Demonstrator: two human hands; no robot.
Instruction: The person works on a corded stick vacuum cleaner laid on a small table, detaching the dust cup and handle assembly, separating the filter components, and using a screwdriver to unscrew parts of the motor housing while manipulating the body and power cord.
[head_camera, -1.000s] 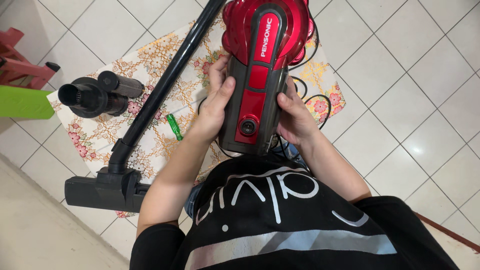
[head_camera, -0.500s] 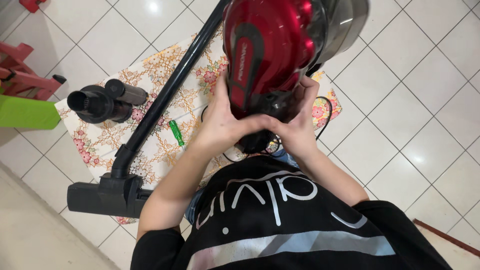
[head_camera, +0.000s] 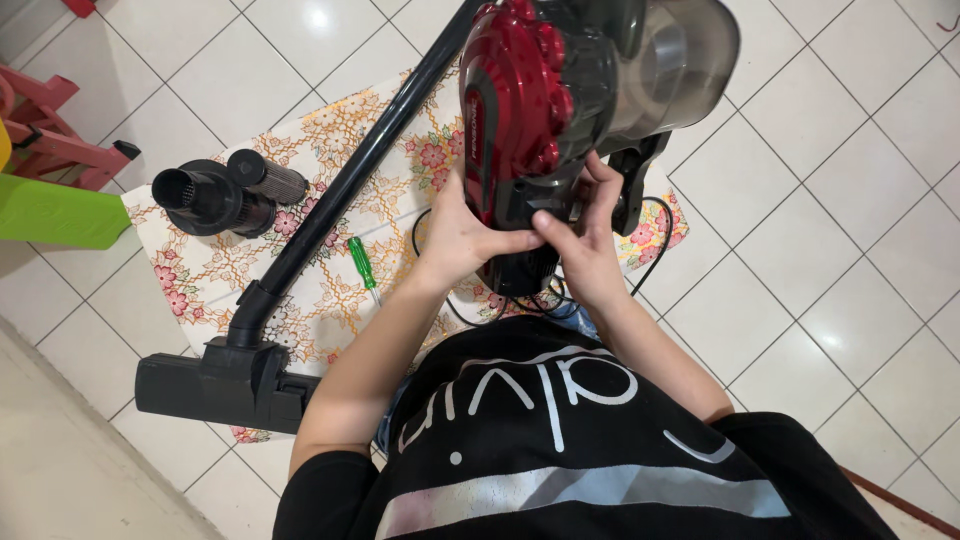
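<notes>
The person is holding a red vacuum cleaner body (head_camera: 520, 110) up off the floor, over the far right part of a floral mat (head_camera: 330, 290) that is lying on the white tiled floor (head_camera: 840, 260). The body is tilting, with its clear dust cup (head_camera: 670, 70) pointing toward the mat's far right corner. Both hands are meeting at the body's near, lower end. The left hand (head_camera: 465, 235) is wrapping around the left side of that end, its grip clenched on the casing with the thumb lying across the front. The right hand (head_camera: 585, 245) is clasping the right side of the same end, fingers curling over the dark part just beside the handle (head_camera: 635, 185); its grip is likewise closed on the body. The two thumbs are almost touching. A black cord (head_camera: 650, 260) is trailing below the hands onto the mat.

On the mat, a black wand (head_camera: 350, 180) is running diagonally from the far edge to a black floor nozzle (head_camera: 225, 385) at the near left corner. A green screwdriver (head_camera: 362, 262) is lying just right of the wand. Two dark cylindrical filter parts (head_camera: 225, 190) are sitting near the mat's left edge. A green stool (head_camera: 55, 212) and a pink stool (head_camera: 55, 130) are standing on the floor beyond that edge.
</notes>
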